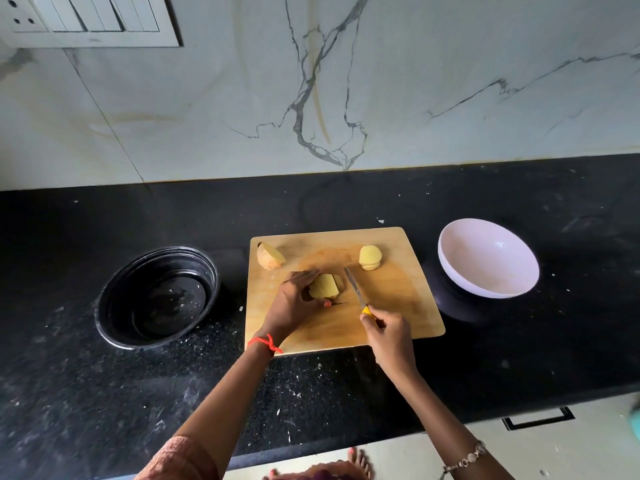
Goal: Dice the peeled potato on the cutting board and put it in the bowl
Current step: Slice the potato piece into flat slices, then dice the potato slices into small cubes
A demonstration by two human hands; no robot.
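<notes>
A wooden cutting board (391, 306) lies on the black counter. My left hand (294, 303) grips a yellow potato piece (323, 286) near the board's middle. My right hand (389, 337) holds a small knife (354, 285) by its yellow handle, the blade lying just right of that piece and apart from it. A stack of potato slices (370, 258) stands at the board's far right, and another potato chunk (270, 256) rests at its far left corner. The white bowl (488, 259) sits tilted to the right of the board, with nothing in it.
A black round container (157, 296) stands left of the board. The marble wall rises behind the counter, with a switch panel (90, 19) at the upper left. The counter's front edge runs below my arms, with the floor and bare feet (356, 462) beneath.
</notes>
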